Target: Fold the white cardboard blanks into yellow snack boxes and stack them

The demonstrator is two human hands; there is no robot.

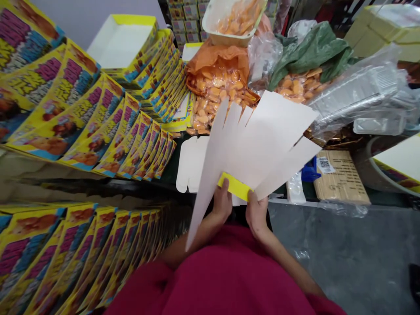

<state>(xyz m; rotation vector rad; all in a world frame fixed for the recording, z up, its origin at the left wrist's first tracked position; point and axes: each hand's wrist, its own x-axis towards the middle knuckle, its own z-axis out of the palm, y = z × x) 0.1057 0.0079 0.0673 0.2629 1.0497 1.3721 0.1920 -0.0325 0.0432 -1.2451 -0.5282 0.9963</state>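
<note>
Left stacks (pixel 19 39) cut by left edge, lower stacks (pixel 82 245) blurred, label (pixel 325 165) code too small to read, tub (pixel 377 153) cut off right, dark object (pixel 414 278) cropped

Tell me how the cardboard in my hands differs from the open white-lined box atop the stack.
The cardboard is spread out, with slits; the open box has raised walls. The cardboard is in the left hand and right hand; the open box tops a stack. Both show white and yellow.

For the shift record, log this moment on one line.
left hand: grips cardboard sheet's yellow flap | right hand: grips flap's other end | cardboard sheet: white side up, partly unfolded | printed boxes: stacked at left
</note>
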